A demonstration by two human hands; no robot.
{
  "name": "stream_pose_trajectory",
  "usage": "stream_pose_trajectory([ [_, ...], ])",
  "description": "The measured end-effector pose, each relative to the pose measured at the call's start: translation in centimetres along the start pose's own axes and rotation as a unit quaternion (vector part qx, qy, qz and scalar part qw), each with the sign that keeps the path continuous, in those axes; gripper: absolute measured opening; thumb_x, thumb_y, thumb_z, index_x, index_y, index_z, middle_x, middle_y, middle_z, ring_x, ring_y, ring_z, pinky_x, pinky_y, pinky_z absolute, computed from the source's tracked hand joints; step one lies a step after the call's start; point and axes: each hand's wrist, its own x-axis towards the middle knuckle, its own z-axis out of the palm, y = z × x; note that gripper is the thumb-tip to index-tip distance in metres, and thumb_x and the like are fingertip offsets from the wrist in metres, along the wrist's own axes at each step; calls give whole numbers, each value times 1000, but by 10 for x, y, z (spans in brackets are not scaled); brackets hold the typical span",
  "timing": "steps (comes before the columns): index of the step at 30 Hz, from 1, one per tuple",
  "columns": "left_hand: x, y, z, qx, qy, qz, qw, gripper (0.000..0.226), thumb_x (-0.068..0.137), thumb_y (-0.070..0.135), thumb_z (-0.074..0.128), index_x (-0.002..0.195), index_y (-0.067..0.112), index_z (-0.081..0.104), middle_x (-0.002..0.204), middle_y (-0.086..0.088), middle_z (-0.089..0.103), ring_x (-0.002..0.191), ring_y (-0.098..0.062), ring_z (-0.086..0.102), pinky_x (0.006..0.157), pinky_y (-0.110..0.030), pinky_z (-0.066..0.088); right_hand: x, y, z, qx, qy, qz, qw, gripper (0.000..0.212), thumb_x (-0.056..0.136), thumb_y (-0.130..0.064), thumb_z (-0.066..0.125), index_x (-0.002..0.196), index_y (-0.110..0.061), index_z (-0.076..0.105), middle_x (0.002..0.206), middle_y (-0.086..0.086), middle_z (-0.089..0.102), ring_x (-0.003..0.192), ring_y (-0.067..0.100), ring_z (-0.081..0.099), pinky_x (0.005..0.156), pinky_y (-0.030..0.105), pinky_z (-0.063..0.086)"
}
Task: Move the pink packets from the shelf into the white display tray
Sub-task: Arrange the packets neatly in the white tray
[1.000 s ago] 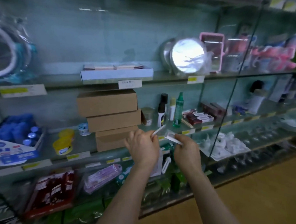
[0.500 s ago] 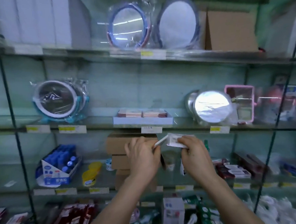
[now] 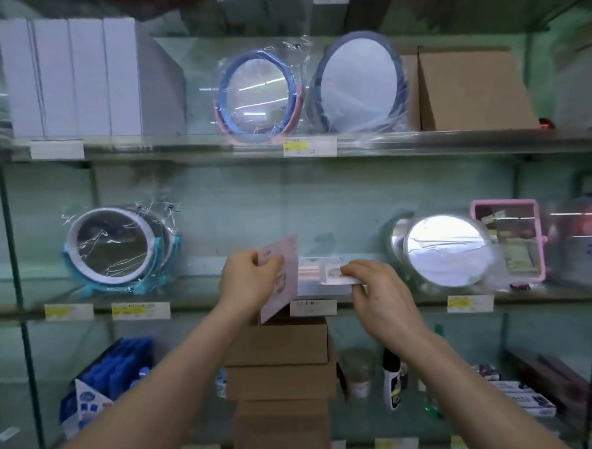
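A pink packet (image 3: pixel 283 276) is pinched upright in the grip of the left hand (image 3: pixel 248 281), while a second, flatter packet (image 3: pixel 338 277) is clenched under the fingers of the right hand (image 3: pixel 377 294), just over the white display tray (image 3: pixel 320 288). The tray is set on the middle glass shelf (image 3: pixel 202 292), between wrapped round mirrors (image 3: pixel 116 249). The print on the packets and on the shelf-edge price tags (image 3: pixel 312 307) is too blurred to be read.
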Motion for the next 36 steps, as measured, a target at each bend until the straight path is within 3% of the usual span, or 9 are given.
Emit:
stream_pose_trajectory([
  [4, 34, 6, 6, -74, -50, -23, 996, 17, 93, 22, 60, 79, 13, 62, 78, -3, 67, 68, -13, 62, 60, -28, 50, 30, 5, 14, -6, -4, 4, 1000, 39, 91, 0, 45, 123, -14, 63, 128, -1, 59, 122, 17, 45, 95, 18, 30],
  [12, 116, -14, 14, -168, -55, -85, 981, 13, 91, 13, 61, 78, 13, 59, 90, -11, 67, 79, -26, 65, 68, -33, 54, 94, 12, 52, 57, -10, 115, 992, 39, 93, -3, 43, 125, -16, 63, 128, 1, 61, 118, 19, 54, 102, 30, 40],
  [18, 166, -42, 12, -205, -68, -128, 968, 15, 91, 6, 60, 80, 13, 54, 92, -14, 65, 62, -19, 59, 54, -30, 51, 126, 20, 86, 174, -20, 189, 966, 29, 93, -4, 46, 106, -15, 70, 86, 5, 64, 67, 17, 52, 60, 26, 43],
  [20, 178, -53, 12, -219, -66, -140, 963, 10, 90, 5, 61, 92, 12, 56, 106, -19, 65, 63, -21, 60, 61, -35, 52, 133, 20, 93, 216, -15, 209, 954, 24, 92, -6, 49, 99, -10, 71, 87, 16, 67, 74, 31, 59, 70, 35, 51],
  [24, 194, -64, 11, -246, -64, -155, 955, 72, 89, 0, 60, 149, 18, 23, 102, -11, 58, 63, -20, 59, 48, -35, 54, 147, 17, 102, 271, 5, 214, 939, 28, 93, -4, 50, 80, -20, 69, 104, 22, 69, 100, 43, 61, 89, 58, 48],
  [26, 197, -65, 9, -252, -80, -155, 952, 54, 90, -2, 57, 139, 17, 42, 90, -9, 60, 62, -20, 60, 43, -30, 53, 156, 20, 104, 292, 9, 205, 934, 29, 91, 0, 50, 84, -19, 69, 94, 13, 72, 85, 31, 64, 89, 45, 53],
  [29, 197, -62, 9, -227, -121, -162, 953, 20, 92, -2, 51, 87, 11, 65, 85, -11, 62, 55, -18, 60, 39, -22, 51, 165, 21, 105, 307, 1, 175, 935, 29, 88, 8, 50, 93, -17, 66, 73, -4, 62, 64, 9, 52, 56, 7, 44],
  [31, 194, -57, 14, -211, -140, -163, 954, 15, 91, 3, 54, 83, 10, 64, 76, -9, 61, 57, -19, 59, 39, -22, 48, 167, 22, 108, 312, 4, 158, 937, 27, 89, 9, 52, 92, -14, 67, 81, 1, 60, 57, 8, 47, 45, 7, 37],
  [36, 186, -53, 29, -214, -194, -195, 937, 34, 95, 36, 53, 83, 6, 64, 66, -10, 58, 56, -21, 56, 48, -26, 52, 164, 29, 116, 341, 0, 102, 934, 27, 88, 11, 56, 83, -11, 71, 125, 1, 50, 109, 11, 54, 77, 5, 43],
])
